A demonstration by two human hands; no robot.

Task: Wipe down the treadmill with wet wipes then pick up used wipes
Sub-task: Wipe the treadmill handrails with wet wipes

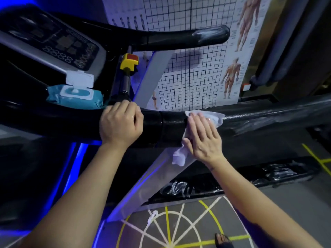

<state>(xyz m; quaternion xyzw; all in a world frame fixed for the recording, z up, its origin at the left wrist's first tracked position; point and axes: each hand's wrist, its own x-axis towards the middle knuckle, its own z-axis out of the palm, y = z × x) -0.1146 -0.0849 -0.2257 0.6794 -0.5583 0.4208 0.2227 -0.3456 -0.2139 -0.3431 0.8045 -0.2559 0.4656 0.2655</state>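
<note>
A black treadmill handrail (268,115) runs across the middle of the view. My right hand (202,136) lies flat on it with straight fingers, pressing a white wet wipe (215,118) against the rail; the wipe's loose end (180,156) hangs below. My left hand (120,124) grips the same rail further left, fingers curled over its top. A teal wet wipe pack (77,95) with its white lid flipped open sits on the treadmill just left of my left hand. A small crumpled white wipe (152,216) lies on the floor below.
The treadmill console (59,43) is at the upper left, with a yellow safety key (129,62) beside it. A second black handrail (179,37) crosses above. Anatomy and grid posters (197,77) cover the wall behind. A foot (222,240) stands on the marked floor.
</note>
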